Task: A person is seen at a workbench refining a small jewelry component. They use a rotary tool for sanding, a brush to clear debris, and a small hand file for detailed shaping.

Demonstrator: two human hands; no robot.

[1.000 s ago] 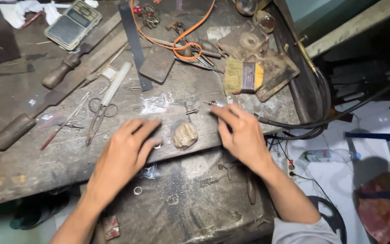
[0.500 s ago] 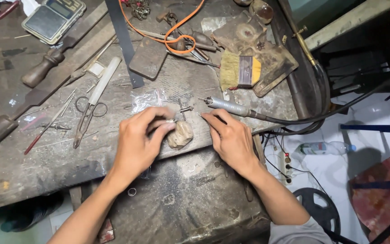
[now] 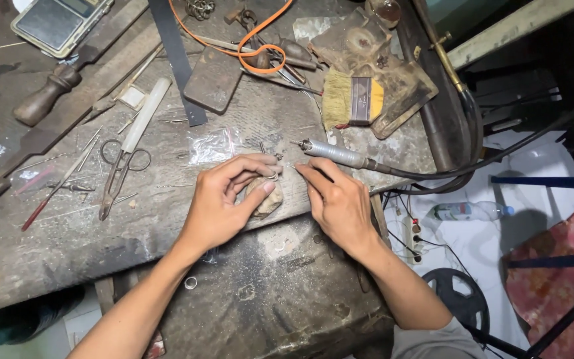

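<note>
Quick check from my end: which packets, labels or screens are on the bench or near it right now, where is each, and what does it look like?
Digital scale: top left of the bench, flat grey rectangle with a dark plate.
Plastic bag: small, clear, crinkled, just above the left hand.
Brush label: dark band across a yellow-bristled brush, upper middle.
Plastic bottle: clear, lying on the floor at right.

Colours here are mostly grimy: the workbench is dull grey-brown with dark stains. The lump is pale tan. The rotary tool is silver-grey with a black cable. The brush has yellow bristles, the cord is bright orange, and the cloth is red, patterned.
</note>
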